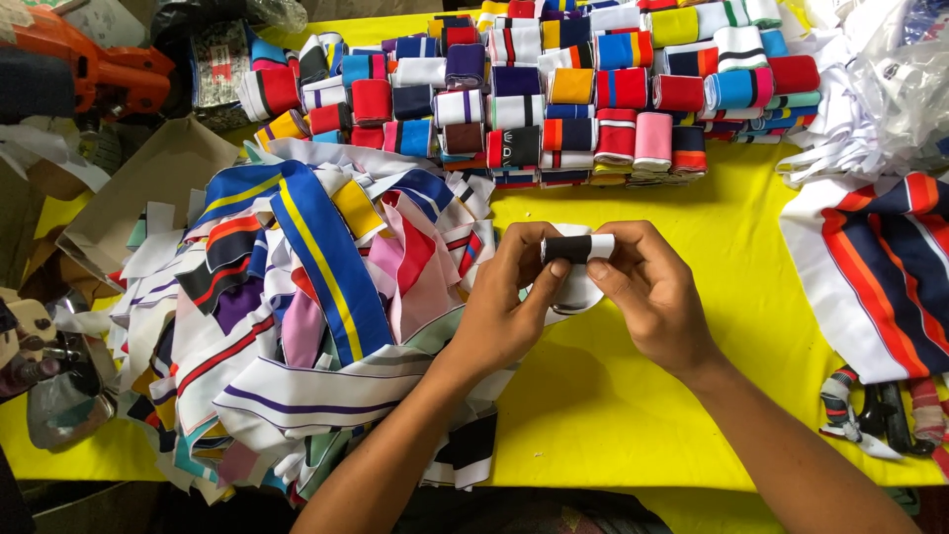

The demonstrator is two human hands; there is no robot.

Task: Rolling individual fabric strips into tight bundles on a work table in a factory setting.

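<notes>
Head view, looking down on a bright yellow cloth-covered table. At centre, just above the table surface: left hand and right hand, closed from either side on a small folded strip of ribbed knit fabric, white with a black band. Left thumb and fingertips pinched on the strip's left end; right thumb pressed on its right end, remaining right fingers curled behind. Lower white part of the strip hanging between the two hands, close to the table. Both forearms entering from the bottom edge.

Left of the hands: large loose heap of striped knit strips in blue, yellow, white, red and pink, spread over the table's left half, its near edge touching the left forearm. Beyond the hands, well apart: rows of folded knit strips in many colours, stacked side by side, along the far edge of the table. Right: broad folded striped fabric in white, orange-red and navy, lying near the right edge; above it, bundle of white strips. Top left corner: orange tool, partly cut off; beneath it, brown cardboard sheet. Bottom right, beside the right forearm: dark clip-like object wrapped in striped scraps, kind not discernible.
</notes>
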